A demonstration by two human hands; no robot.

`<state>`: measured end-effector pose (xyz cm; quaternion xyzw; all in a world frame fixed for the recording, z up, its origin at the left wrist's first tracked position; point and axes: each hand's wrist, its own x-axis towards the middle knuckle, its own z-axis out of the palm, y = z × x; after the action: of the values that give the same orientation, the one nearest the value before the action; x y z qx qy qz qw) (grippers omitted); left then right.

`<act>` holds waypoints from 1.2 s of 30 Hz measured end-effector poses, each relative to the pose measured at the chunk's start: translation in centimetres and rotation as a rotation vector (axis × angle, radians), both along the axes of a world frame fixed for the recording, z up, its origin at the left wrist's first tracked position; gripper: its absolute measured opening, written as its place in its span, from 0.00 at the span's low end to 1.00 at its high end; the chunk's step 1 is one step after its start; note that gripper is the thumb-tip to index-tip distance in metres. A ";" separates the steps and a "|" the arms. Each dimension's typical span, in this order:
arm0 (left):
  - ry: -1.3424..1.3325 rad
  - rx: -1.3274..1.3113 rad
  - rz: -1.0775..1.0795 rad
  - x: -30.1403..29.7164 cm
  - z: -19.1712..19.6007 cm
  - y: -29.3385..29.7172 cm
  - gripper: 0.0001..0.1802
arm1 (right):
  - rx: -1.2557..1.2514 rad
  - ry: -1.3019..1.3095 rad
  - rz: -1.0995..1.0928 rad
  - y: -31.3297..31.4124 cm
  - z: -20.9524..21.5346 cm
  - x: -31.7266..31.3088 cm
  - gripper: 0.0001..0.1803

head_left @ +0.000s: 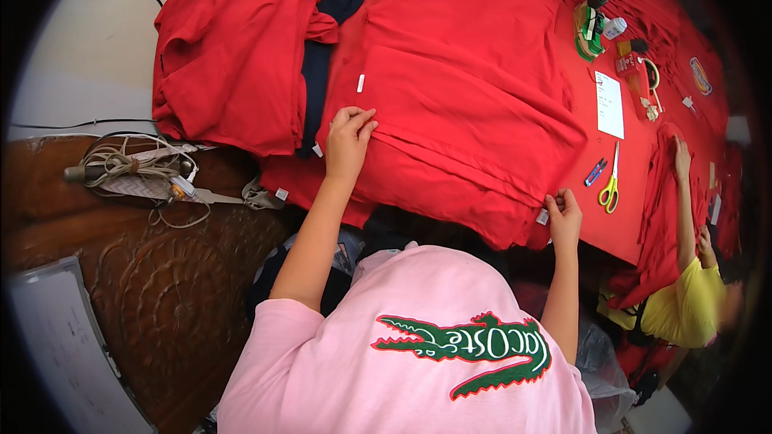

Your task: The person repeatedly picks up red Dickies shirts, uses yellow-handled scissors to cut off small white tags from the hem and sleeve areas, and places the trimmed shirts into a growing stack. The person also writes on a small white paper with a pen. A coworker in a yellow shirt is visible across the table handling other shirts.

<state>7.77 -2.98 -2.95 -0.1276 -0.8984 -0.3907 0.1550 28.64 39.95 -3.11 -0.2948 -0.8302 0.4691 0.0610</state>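
Observation:
A red shirt lies spread on top of other red garments on the table in front of me. My left hand pinches the left end of its near hem, thumb and fingers together. At the right end of the same hem, my right hand grips the cloth by its corner, close to a small white label. The hem runs slanting between my two hands, with a few soft creases above it. A small white tag shows on the cloth beyond my left hand.
A heap of red garments lies at left. At right are yellow-handled scissors, blue thread snips, a paper slip and a green tape dispenser. A coiled cord lies left. A co-worker in yellow handles red cloth at far right.

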 end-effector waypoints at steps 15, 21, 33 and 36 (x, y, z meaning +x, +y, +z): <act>-0.391 -0.232 -0.166 -2.5 1.4 0.7 0.06 | 0.402 0.068 -0.142 10.5 1.2 1.0 0.11; -0.611 0.243 -0.154 1.6 2.0 -1.7 0.03 | 0.300 0.025 -0.085 15.1 -0.9 -1.8 0.20; -0.646 -0.111 0.153 8.1 7.3 1.5 0.13 | 0.686 0.015 0.159 16.8 -1.6 -5.8 0.17; -0.381 -0.116 0.167 5.6 6.0 1.5 0.10 | 0.773 -0.051 0.189 16.3 -1.1 -6.8 0.19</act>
<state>13.38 -1.47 3.04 0.0146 -0.9398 -0.3413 0.0064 21.83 56.22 -4.23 -0.1839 -0.9703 0.1182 0.1034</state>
